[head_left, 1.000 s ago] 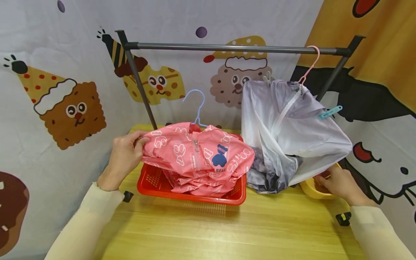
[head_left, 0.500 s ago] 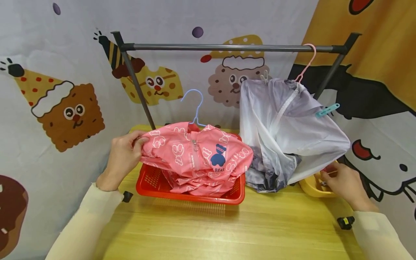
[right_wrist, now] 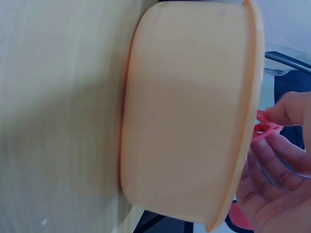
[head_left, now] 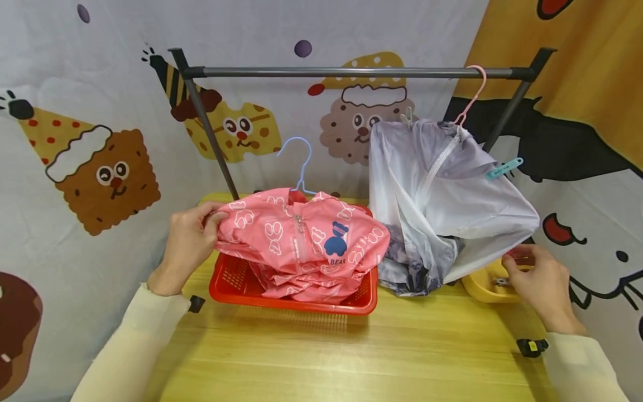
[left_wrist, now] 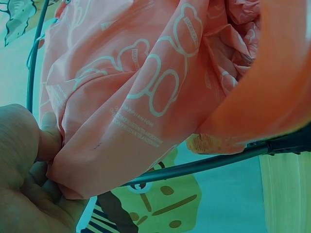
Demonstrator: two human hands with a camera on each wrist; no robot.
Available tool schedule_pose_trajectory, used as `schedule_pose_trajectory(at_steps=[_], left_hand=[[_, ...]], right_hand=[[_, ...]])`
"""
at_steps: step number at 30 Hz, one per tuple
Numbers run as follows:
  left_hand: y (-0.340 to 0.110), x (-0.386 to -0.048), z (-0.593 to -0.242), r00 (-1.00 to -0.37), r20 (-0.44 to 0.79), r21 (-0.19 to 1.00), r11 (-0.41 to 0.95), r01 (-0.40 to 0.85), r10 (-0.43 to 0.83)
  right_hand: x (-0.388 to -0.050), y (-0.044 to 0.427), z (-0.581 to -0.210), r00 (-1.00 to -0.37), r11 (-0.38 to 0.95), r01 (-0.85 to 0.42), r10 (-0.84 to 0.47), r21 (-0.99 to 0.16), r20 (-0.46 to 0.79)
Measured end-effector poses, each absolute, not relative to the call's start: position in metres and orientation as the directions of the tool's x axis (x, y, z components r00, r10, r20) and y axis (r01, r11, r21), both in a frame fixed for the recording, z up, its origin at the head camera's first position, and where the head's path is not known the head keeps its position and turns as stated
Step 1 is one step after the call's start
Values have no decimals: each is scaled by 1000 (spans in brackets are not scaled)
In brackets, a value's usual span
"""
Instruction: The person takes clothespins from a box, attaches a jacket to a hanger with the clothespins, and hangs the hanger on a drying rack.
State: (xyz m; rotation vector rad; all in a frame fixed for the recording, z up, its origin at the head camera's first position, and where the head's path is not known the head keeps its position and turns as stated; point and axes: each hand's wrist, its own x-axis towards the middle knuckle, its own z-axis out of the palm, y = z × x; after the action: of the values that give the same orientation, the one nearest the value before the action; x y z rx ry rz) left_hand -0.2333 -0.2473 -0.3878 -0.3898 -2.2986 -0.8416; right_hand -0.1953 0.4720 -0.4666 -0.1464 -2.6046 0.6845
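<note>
In the head view my left hand pinches the left shoulder of a pink jacket with white bear outlines. The jacket is on a blue hanger, whose hook sticks up free. Its lower part lies bunched in a red basket. The left wrist view shows thumb and fingers on the pink cloth. My right hand is over the rim of a yellow bowl. In the right wrist view it pinches a small red clothespin just beyond the bowl's rim.
A dark metal rack stands behind. From its bar a grey-white garment hangs on a pink hanger, with a teal clothespin and a pale one on it. The wooden table lies in front.
My right hand has risen slightly out of the yellow bowl, and the red clothespin has come up with it. The left hand keeps its grip on the jacket. The view has shifted slightly.
</note>
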Motion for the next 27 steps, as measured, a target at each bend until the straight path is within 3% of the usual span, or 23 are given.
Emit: schedule_pose_trajectory(at_steps=[4,10,16,27], left_hand=[[-247,-232,-388,-747,662,468,749,469,54],[-247,-231,-389,-752,657,474,748,465,51],[-248,-231,-389,-753,657,473,749,464,52],[-249,-231,-390,-748,661,461,759,460,53]], right_hand=[[-191,463,-462,-850,850,-15,267,-527,455],[-190,449,-460,-702,809,-120,340,-575,625],[-190,434,-450,-582,753,-222,408,-620,703],[-188,406,-428,-444,722,-368,417,-586,793]])
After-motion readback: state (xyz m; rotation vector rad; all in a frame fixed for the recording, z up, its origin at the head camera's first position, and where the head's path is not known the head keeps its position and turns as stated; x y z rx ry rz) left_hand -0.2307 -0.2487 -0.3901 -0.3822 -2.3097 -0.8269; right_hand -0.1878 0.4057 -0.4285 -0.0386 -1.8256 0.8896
